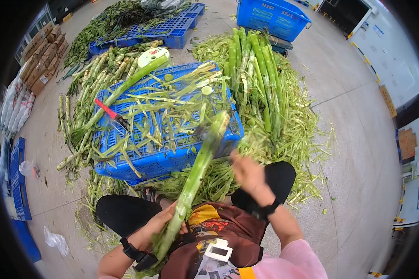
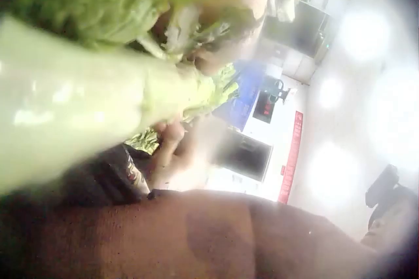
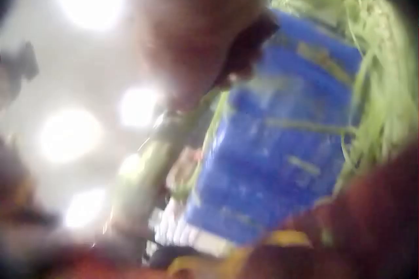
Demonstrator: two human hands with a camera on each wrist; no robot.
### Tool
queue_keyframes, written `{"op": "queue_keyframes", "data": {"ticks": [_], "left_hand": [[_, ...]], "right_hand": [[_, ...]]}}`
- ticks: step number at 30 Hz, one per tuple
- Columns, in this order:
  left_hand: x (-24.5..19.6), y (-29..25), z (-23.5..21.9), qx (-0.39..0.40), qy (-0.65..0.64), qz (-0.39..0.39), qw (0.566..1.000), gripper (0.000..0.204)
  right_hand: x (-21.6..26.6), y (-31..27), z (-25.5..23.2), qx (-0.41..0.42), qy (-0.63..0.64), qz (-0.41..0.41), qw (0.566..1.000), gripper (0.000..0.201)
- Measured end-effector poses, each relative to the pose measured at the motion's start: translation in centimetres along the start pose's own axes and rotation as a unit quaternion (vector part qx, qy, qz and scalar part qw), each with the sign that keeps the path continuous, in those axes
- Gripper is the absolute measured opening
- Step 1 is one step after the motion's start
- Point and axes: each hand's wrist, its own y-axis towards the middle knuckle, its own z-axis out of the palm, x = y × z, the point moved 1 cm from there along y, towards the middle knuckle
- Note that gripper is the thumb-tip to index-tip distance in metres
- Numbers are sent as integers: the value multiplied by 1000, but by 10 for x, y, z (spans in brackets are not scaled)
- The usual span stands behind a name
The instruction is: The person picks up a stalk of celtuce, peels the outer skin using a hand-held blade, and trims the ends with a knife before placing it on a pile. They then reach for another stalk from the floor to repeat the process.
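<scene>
My left hand [image 1: 159, 224] grips a long celtuce stem [image 1: 195, 176] by its lower, leafy end, over my lap. The stem slants up and away, its far tip above the near edge of an upturned blue crate [image 1: 158, 160]. In the left wrist view, the pale stem [image 2: 72, 102] fills the left side. My right hand [image 1: 250, 176], blurred by motion, is right of the stem with curled fingers. It holds a peeler, a dark smear [image 1: 204, 130] beside the stem's upper part; its exact shape is lost in the blur. Peel strips and a red-handled tool [image 1: 108, 109] lie on the crate.
Several unpeeled celtuce stems [image 1: 256, 69] lean on a heap of peelings [image 1: 295, 135] at right. Peeled stems [image 1: 91, 83] are piled at left, with one more stem [image 1: 125, 86] across the crate. Behind are a blue pallet [image 1: 177, 35] and a blue bin [image 1: 270, 21].
</scene>
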Motion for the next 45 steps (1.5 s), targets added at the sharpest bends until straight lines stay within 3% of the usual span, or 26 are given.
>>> {"op": "queue_keyframes", "data": {"ticks": [1, 3, 6, 7, 8, 9, 11, 14, 15, 17, 19, 21, 22, 23, 25, 27, 28, 29, 32, 33, 35, 37, 39, 41, 43, 45], "left_hand": [[-2, -1, -2, -20, -27, -43, 999, 68], [6, 10, -19, 13, 56, -35, 998, 70], [8, 12, -16, 39, 35, 20, 998, 69], [7, 10, -9, 46, 3, 44, 998, 68], [7, 11, -6, 44, 18, 50, 998, 70], [8, 11, -3, 43, 17, 56, 997, 69], [11, 15, 6, 41, 19, 66, 997, 69], [23, 18, 3, 64, -48, 45, 996, 63], [30, 18, -3, 89, -89, 38, 991, 64], [29, 17, -7, 73, -129, -25, 989, 55], [25, 16, -9, 68, -160, -76, 982, 52], [19, 15, -7, 45, -100, -81, 991, 51], [23, 13, -10, 47, -101, -75, 991, 51], [25, 12, -12, 51, -101, -69, 991, 52], [28, 13, -9, 102, -121, -42, 986, 51], [31, 15, -13, 102, -96, -19, 990, 51], [29, 14, -10, 87, -95, -11, 992, 51], [27, 16, -6, 73, -74, 1, 995, 51], [25, 14, -3, 31, -7, 13, 999, 52], [28, 15, -7, 22, 18, 17, 999, 53], [29, 20, -19, 31, 41, 20, 998, 55], [27, 19, -25, 49, 55, 14, 997, 63], [16, 12, -8, 32, 99, 15, 994, 68], [13, 5, 4, 12, 112, 15, 994, 68], [10, 9, 6, 10, 78, 18, 997, 68], [6, 9, 9, 34, -11, 22, 999, 66]], "right_hand": [[30, -12, 1, 108, -19, -63, 992, 33], [58, -41, 12, 45, 92, -279, 955, 28], [47, -15, 11, 92, -17, -215, 972, 30], [36, 13, 8, 182, -122, -80, 972, 35], [-5, 23, 25, 73, -52, 50, 995, 34], [-44, 32, 30, -101, 62, 75, 990, 32], [-74, 47, 24, -178, 34, 185, 966, 34], [-43, 30, 7, -165, 45, 111, 979, 35], [-21, 17, 5, -92, 23, 64, 993, 36], [30, -13, 0, -10, -44, -104, 994, 41], [58, -30, -2, 1, 71, -281, 957, 40], [50, -19, -6, 70, 14, -246, 967, 36], [35, 4, 0, 226, -112, -63, 966, 31], [-14, 14, 17, 42, -55, -26, 997, 30], [-75, 43, 10, -116, -12, 152, 982, 33], [-107, 47, 11, -172, 24, 243, 954, 34], [-85, 46, 1, -183, 73, 239, 951, 32], [-68, 40, 5, -205, 93, 143, 964, 32], [18, 9, -5, -29, -28, -38, 998, 44], [37, 0, -3, -18, 6, -120, 993, 43], [44, 4, -7, 23, 23, -161, 986, 41], [15, 39, -9, 89, -106, 0, 990, 39], [-56, 56, 5, -133, 2, 105, 985, 38], [-86, 59, -2, -115, 26, 273, 955, 36], [-56, 42, -7, -179, 83, 175, 965, 33], [-7, 12, -6, -93, 27, 33, 995, 37]]}}
